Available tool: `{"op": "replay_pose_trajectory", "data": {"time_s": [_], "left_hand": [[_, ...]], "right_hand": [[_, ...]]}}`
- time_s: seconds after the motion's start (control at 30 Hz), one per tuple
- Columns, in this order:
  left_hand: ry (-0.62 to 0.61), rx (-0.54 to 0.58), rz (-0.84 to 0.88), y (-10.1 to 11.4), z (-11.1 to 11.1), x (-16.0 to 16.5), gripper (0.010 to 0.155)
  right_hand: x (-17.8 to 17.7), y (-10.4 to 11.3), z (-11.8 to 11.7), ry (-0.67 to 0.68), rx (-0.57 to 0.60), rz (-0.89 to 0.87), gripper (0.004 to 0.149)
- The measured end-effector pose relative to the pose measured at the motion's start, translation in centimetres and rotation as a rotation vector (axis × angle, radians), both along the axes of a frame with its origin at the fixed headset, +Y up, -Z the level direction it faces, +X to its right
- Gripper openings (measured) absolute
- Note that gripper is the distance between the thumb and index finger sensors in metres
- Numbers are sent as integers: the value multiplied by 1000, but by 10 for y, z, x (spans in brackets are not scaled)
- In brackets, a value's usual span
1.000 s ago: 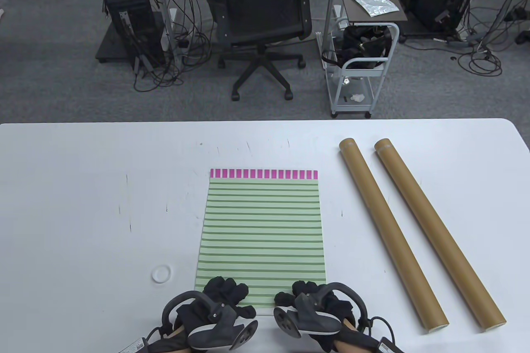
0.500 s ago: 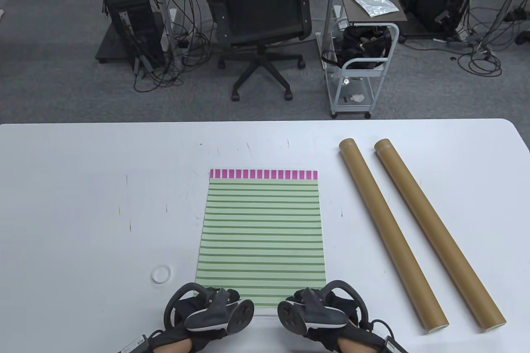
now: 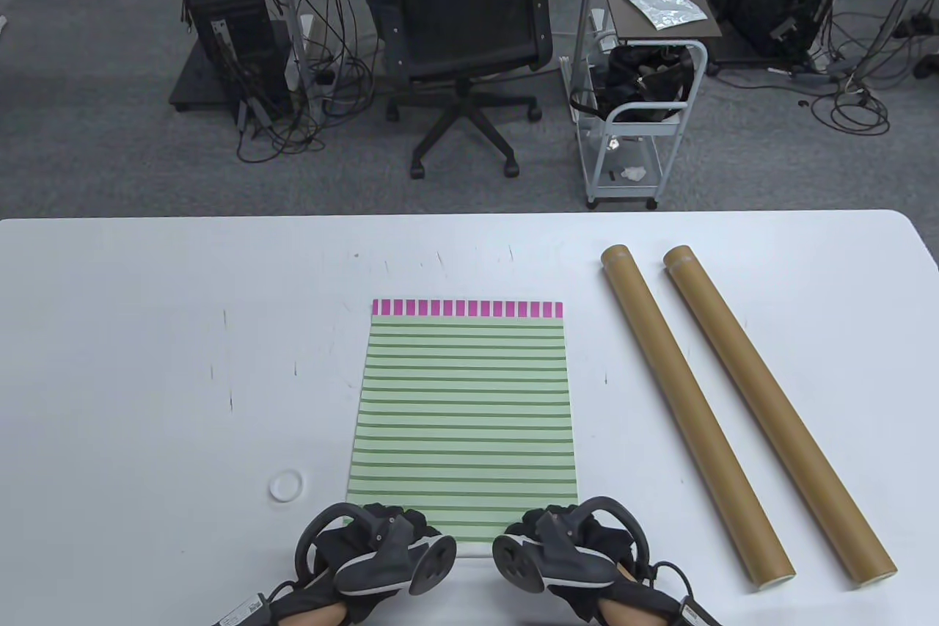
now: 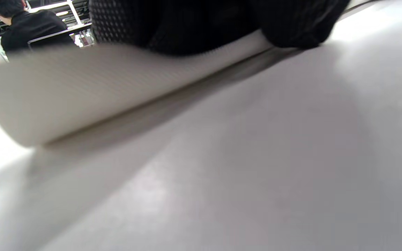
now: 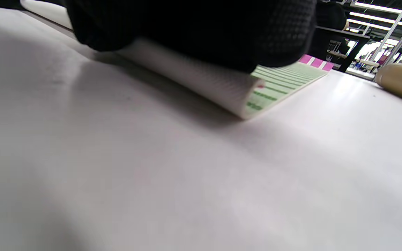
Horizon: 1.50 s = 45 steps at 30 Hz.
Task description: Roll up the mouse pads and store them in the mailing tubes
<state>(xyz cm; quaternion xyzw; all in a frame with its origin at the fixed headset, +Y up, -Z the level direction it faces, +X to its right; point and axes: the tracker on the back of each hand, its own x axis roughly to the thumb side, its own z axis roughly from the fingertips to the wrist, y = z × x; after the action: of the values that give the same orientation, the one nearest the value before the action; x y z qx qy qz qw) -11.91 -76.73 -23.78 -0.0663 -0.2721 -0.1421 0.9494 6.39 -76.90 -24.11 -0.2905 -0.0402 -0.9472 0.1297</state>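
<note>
A green striped mouse pad with a pink strip at its far edge lies flat in the middle of the white table. My left hand grips its near left corner and my right hand grips its near right corner. The near edge is curled up off the table, its white underside showing in the left wrist view and in the right wrist view. Two brown mailing tubes lie side by side to the right of the pad.
A small white ring-shaped cap lies on the table left of the pad's near corner. Beyond the table's far edge stand an office chair and a small cart.
Both hands have drawn back toward the near edge and their fingers have curled under the trackers. The pad's near edge has lifted and begun to curl over.
</note>
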Motion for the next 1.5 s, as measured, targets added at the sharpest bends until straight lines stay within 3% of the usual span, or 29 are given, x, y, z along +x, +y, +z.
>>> {"op": "replay_pose_trajectory", "data": {"time_s": [0.17, 0.27, 0.47, 0.67, 0.83, 1.0, 1.13, 1.2, 1.4, 1.5], "left_hand": [[-21, 62, -41, 1, 3, 0, 42], [-21, -17, -4, 4, 2, -5, 42], [60, -170, 53, 4, -12, -10, 43], [156, -86, -45, -6, -21, -9, 58], [164, -47, -84, -6, -20, -9, 63], [110, 26, -98, -2, -13, -5, 63], [11, 83, -107, 2, 0, 3, 54], [-34, 64, -93, 2, 5, 6, 46], [-49, 8, -57, 6, 6, 6, 43], [-34, -82, -2, 9, 6, 1, 55]], "right_hand": [[1, 2, 2, 3, -8, 2, 41], [6, 2, 5, 50, -58, -36, 41], [14, 2, -6, -32, -144, -117, 40], [15, -4, -10, -33, -122, -84, 64], [1, -10, 2, 87, -29, 79, 70], [-5, -10, 3, 80, -19, 136, 64], [-15, -11, 2, 72, 0, 242, 61], [-13, -12, 3, 74, 4, 224, 61], [-10, -13, 3, 89, 23, 142, 63], [-2, -11, -2, 40, -66, 33, 52]]}}
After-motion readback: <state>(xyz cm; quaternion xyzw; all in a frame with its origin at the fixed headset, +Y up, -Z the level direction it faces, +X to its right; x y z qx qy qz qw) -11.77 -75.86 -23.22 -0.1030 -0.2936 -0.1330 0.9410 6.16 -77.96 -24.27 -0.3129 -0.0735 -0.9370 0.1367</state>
